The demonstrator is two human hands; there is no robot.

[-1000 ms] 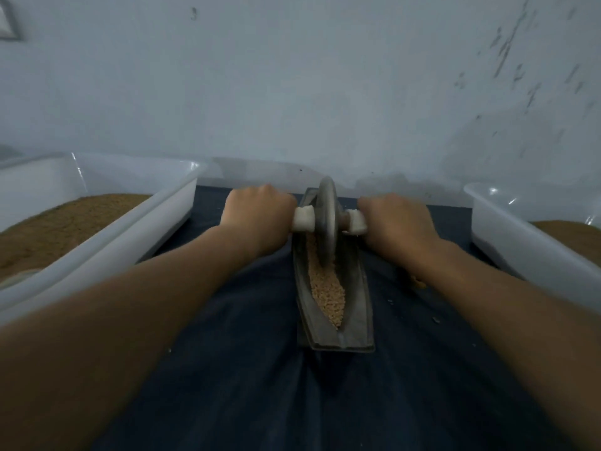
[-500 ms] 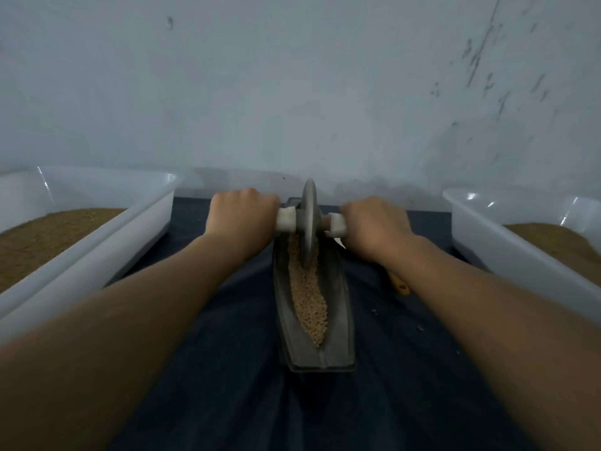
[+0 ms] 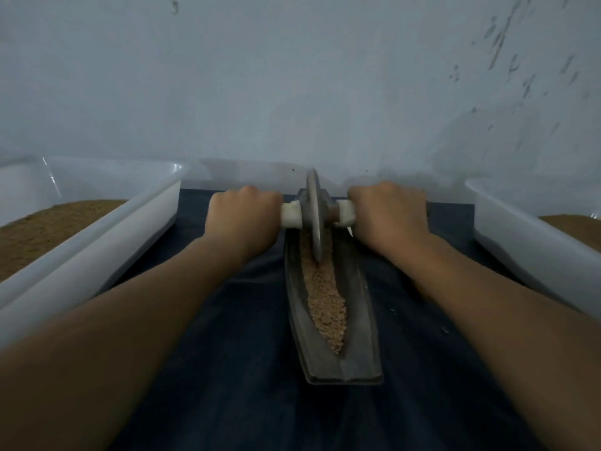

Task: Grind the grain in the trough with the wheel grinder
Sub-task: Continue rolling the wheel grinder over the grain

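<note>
A big pale wall [image 3: 292, 76] stands at the back, close behind everything. In front of it a dark blue cloth [image 3: 227, 369] covers the work top, and I think it is there to catch bits that jump out. A white tub sits on each side, the left tub [image 3: 97, 242] and the right tub [image 3: 533, 255], both with brown meal [image 3: 48, 229] inside. They stand away from the middle, so the arms have a free lane between them. The left tub's long edge runs near the left arm.

In the middle lies the trough [image 3: 361, 320], long and thin like a little boat, pointing from the person toward the wall. Its sides slope up, and I guess that is so the grain slides back under the wheel. The left hand [image 3: 242, 216] is wrapped tight round the left handle [image 3: 290, 217]. The right hand [image 3: 388, 213] is wrapped round the right handle [image 3: 345, 213]. One hand on each side should stop the wheel from tipping.

The wheel grinder [image 3: 313, 216] stands upright at the far end of the trough, with its thin edge down in the groove. The wall is just past it, so there is little room to push on. The long open way is back toward the person. The grain [image 3: 325, 297] lies in the groove from the wheel to the near tip. It looks lumpy, so I think lots of grinding is left. A few small crumbs [image 3: 445, 330] lie on the cloth to the right of the trough
</note>
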